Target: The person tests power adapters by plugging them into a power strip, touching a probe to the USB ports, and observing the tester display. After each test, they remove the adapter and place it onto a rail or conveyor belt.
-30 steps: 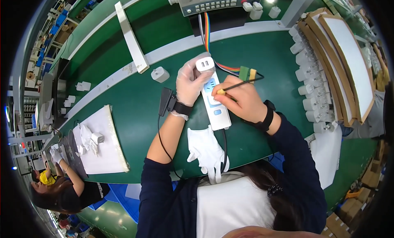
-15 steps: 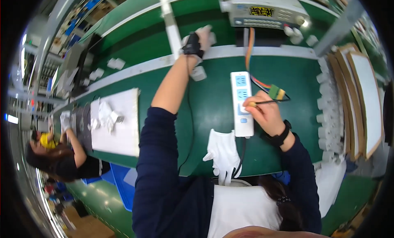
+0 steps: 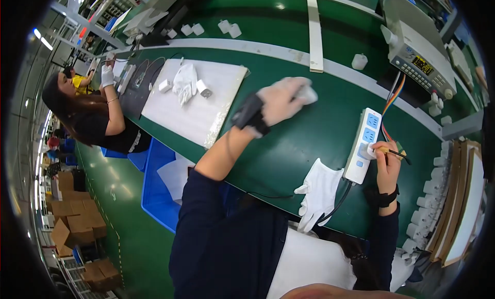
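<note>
Head view shows my left hand [image 3: 281, 100] stretched out over the green workbench [image 3: 309, 128], well to the left of the long white power strip [image 3: 363, 146], fingers curled shut around a small white plug adapter [image 3: 307, 95]. My right hand [image 3: 385, 162] sits just beside the strip's near right edge, pinching a thin probe with a yellow grip [image 3: 388, 151] whose tip touches a white adapter plugged into the strip. A loose white cloth glove [image 3: 318, 191] lies just below-left of the strip, and a grey test instrument with coloured wires [image 3: 420, 56] stands beyond its far end.
</note>
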Demonstrator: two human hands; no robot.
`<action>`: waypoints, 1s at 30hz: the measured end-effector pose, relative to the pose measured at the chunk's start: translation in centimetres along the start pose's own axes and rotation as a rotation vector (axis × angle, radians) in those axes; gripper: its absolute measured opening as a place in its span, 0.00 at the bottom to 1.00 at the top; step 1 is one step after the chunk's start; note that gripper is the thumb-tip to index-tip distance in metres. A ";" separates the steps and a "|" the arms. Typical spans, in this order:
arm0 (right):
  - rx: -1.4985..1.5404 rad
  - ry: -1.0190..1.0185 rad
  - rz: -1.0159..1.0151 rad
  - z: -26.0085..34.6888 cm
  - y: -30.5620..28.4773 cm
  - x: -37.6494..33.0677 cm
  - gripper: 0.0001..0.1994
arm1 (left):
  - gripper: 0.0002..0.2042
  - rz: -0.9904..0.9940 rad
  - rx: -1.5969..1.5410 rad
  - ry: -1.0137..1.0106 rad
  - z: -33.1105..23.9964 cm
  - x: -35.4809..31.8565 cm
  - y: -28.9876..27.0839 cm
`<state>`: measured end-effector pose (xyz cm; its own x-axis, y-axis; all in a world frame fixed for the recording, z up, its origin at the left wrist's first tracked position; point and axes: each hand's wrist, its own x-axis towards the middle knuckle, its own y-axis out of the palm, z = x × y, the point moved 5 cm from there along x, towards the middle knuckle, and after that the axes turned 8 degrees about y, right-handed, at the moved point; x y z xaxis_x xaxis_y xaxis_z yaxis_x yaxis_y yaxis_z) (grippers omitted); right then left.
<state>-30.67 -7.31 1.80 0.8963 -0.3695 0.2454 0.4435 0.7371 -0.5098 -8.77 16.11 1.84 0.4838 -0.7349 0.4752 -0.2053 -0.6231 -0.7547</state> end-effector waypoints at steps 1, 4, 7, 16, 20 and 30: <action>-0.017 0.008 -0.032 -0.7 -0.4 -0.4 0.04 | 0.22 -0.010 0.064 -0.047 -0.1 -1.6 -2.1; -0.023 0.004 -0.053 -1.0 -0.3 -0.3 0.05 | 0.22 -0.029 0.289 -0.309 2.3 -7.7 -9.8; -0.018 0.013 -0.045 -1.1 -0.1 -0.4 0.06 | 0.21 0.082 0.561 -0.637 5.7 -13.1 -14.7; -0.002 0.019 -0.054 -1.1 -0.8 -0.7 0.05 | 0.21 0.020 0.920 -0.395 9.5 -10.1 -16.2; 0.071 0.020 -0.047 -0.9 -0.2 -0.8 0.05 | 0.21 0.490 0.829 -0.765 16.5 -9.3 -14.1; 0.158 0.107 0.018 -0.7 -0.6 -0.4 0.06 | 0.23 0.207 -1.022 -0.184 -5.5 7.3 6.9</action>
<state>-31.30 -8.04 1.41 0.9021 -0.4068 0.1441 0.4302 0.8208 -0.3757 -11.32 5.00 2.60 0.4611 -0.8542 0.2403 -0.8755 -0.4820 -0.0331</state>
